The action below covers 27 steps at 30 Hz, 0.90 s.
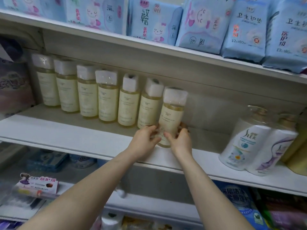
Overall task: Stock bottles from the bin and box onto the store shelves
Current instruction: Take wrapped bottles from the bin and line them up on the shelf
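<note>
- Bottle (172, 113): we are holding it upright on the middle shelf (66, 130), right end of the row of six bottles (93, 90).
- Left hand (144, 141), right hand (180, 140): fingers are gripping its base.

Soft even light, blurry, warped edges

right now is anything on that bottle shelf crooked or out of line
Only the seventh bottle, held by the left hand and right hand: it leans left and sits forward of the row of six bottles. No spills or damage visible.
</note>
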Each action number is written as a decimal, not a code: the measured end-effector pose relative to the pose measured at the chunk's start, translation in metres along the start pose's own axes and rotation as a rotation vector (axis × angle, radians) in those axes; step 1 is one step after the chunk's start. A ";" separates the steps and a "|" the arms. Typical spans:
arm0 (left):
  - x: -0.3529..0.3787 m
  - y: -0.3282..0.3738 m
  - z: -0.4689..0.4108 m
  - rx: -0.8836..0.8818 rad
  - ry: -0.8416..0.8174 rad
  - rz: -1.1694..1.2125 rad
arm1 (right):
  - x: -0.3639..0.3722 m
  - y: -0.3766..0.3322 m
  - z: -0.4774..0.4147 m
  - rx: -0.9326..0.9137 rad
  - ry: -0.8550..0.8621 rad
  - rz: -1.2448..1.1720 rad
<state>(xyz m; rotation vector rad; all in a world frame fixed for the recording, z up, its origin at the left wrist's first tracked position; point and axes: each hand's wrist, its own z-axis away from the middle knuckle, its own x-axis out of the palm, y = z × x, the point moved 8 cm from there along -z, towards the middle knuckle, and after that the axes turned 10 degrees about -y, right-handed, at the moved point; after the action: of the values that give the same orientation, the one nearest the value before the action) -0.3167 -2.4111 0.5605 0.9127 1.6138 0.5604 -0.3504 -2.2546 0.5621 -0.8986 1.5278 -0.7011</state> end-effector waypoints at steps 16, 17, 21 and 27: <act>0.025 -0.007 -0.043 -0.022 -0.097 -0.107 | 0.008 0.004 -0.061 0.040 -0.090 -0.043; 0.026 -0.008 -0.045 -0.023 -0.097 -0.118 | 0.009 0.004 -0.064 0.039 -0.107 -0.028; 0.030 -0.010 -0.049 -0.043 -0.100 -0.165 | 0.011 0.006 -0.073 0.014 -0.155 -0.030; 0.028 -0.007 -0.045 -0.088 -0.114 -0.180 | 0.019 0.018 -0.088 -0.001 -0.200 -0.070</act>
<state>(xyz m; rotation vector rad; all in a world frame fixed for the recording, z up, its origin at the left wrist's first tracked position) -0.3635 -2.3876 0.5498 0.7134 1.5378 0.4428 -0.4408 -2.2657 0.5500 -0.9960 1.3246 -0.6404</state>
